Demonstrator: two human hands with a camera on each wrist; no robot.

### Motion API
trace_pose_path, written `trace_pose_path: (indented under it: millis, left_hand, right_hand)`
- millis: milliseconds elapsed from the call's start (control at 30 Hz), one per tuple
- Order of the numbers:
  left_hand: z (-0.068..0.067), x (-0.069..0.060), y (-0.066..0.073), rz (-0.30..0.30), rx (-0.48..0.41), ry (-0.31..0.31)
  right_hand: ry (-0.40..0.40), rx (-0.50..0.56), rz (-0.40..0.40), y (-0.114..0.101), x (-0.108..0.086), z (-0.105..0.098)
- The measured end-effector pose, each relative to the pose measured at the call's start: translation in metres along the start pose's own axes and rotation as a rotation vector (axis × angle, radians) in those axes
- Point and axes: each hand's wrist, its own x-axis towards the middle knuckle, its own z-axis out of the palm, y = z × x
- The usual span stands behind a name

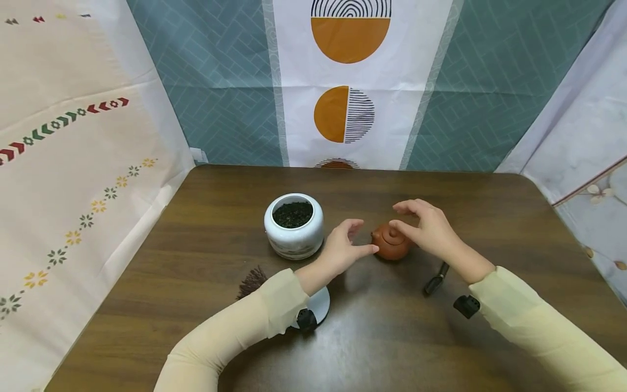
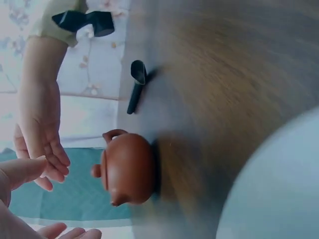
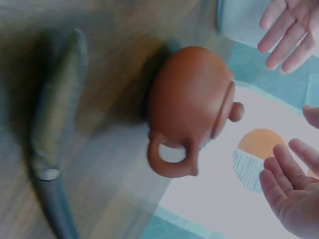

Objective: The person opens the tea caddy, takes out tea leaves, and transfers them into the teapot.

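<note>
A small reddish-brown clay teapot (image 1: 388, 251) with its lid on stands upright on the table between the two hands. To its left is my left hand (image 1: 340, 247), thumb and fingers spread apart and holding nothing. My right hand (image 1: 427, 228) hovers at the teapot's right, its fingers loosely bent with a gap to the thumb. In the right wrist view the teapot's handle (image 3: 172, 172) and lid knob (image 3: 237, 112) show, and neither hand touches them. A dark tea scoop (image 1: 435, 283) lies on the table below the right hand.
Behind the left hand stands a white ceramic jar (image 1: 294, 237) filled with dark tea leaves (image 1: 293, 214). A white round dish (image 1: 320, 304) is partly hidden under the left sleeve. Dark brown bristles (image 1: 252, 283) stick out beside that sleeve. Patterned cloths (image 1: 210, 81) hang behind the wooden table (image 1: 382, 343).
</note>
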Motion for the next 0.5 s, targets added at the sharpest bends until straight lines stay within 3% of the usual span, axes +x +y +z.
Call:
trace_pose_path:
  millis: [233,500]
  left_hand:
    - [-0.02,-0.021,0.004,0.219,0.122,0.008]
    - [-0.048,-0.055,-0.011,0.532,0.166,0.093]
  right_hand:
    - [0.07,0.056,-0.061,-0.005,0.01,-0.001]
    - [0.063,0.157,-0.043,-0.019,0.028,0.011]
